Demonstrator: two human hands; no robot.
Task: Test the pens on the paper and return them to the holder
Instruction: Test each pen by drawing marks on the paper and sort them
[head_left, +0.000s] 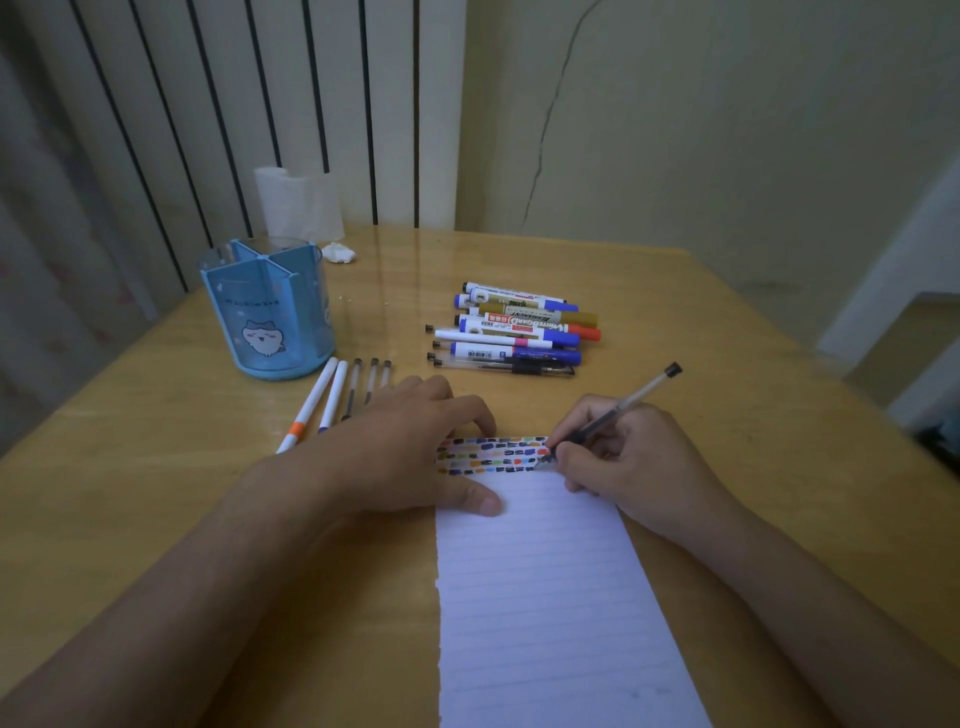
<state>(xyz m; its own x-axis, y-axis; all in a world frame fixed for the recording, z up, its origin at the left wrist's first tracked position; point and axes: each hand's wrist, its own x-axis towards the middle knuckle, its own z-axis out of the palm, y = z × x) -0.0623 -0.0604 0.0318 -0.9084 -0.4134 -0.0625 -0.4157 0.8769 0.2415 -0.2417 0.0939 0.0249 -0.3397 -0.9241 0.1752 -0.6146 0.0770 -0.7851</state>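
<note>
A lined white paper (540, 597) lies on the wooden table, its top edge covered with rows of small coloured test marks. My right hand (628, 457) grips a clear gel pen (641, 392) with its tip on the paper's top right corner. My left hand (415, 452) presses flat on the paper's top left part. The blue pen holder (267, 306) stands at the left with no pens showing in it. Several pens (332, 395) lie beside it, partly under my left hand. A pile of markers and pens (519, 330) lies behind the paper.
A roll of tissue (296, 202) and a crumpled scrap (338, 253) sit at the table's back left, near a ribbed radiator. The wall stands behind the table. The table's right edge runs diagonally at the right.
</note>
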